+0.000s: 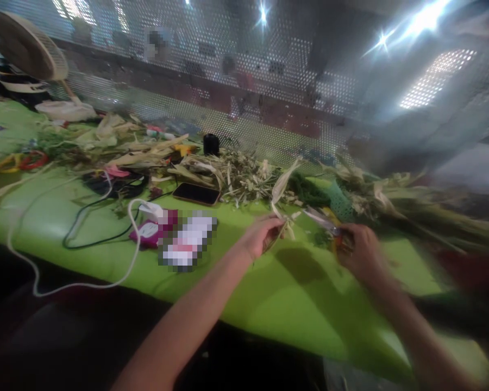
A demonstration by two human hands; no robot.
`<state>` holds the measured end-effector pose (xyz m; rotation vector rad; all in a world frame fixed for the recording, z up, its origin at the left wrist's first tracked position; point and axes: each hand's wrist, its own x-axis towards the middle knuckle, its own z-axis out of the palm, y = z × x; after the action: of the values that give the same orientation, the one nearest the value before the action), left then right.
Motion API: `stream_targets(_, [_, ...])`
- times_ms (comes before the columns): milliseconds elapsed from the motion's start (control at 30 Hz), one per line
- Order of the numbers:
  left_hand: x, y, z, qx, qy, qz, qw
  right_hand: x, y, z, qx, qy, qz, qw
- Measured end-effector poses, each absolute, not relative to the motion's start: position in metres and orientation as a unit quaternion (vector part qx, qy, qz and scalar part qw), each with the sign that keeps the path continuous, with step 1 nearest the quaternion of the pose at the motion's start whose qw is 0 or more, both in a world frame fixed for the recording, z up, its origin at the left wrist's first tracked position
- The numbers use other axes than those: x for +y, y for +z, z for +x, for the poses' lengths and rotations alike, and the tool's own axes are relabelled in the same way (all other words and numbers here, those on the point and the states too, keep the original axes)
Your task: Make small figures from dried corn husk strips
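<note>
My left hand is closed on a pale dried corn husk, whose long leaf sticks up and whose short cut strips spread out at the fingers. In my right hand is a pair of scissors with an orange-yellow handle. Their blades point left toward the husk and are apart from it. Small green scraps lie on the table just below the blades. Behind both hands runs a heap of dried husk pieces.
A dark phone and a lit phone lie left of my hands on the green table. Nearby are a purple packet, a white cable and a black cylinder. A fan stands far left.
</note>
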<state>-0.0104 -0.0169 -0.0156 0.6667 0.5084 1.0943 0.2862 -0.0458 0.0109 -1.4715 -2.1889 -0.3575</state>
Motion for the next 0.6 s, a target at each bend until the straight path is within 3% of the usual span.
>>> stream_targets(133, [-0.019, -0.007, -0.011, 0.238, 0.512, 0.290, 0.773, -0.039, -0.004, 0.281, -0.820, -0.122, -0.520, 0.207])
stream_targets(600, [-0.018, -0.010, -0.010, 0.238, 0.527, 0.269, 0.770, -0.049, -0.004, 0.271, -0.809, -0.014, -0.521, 0.271])
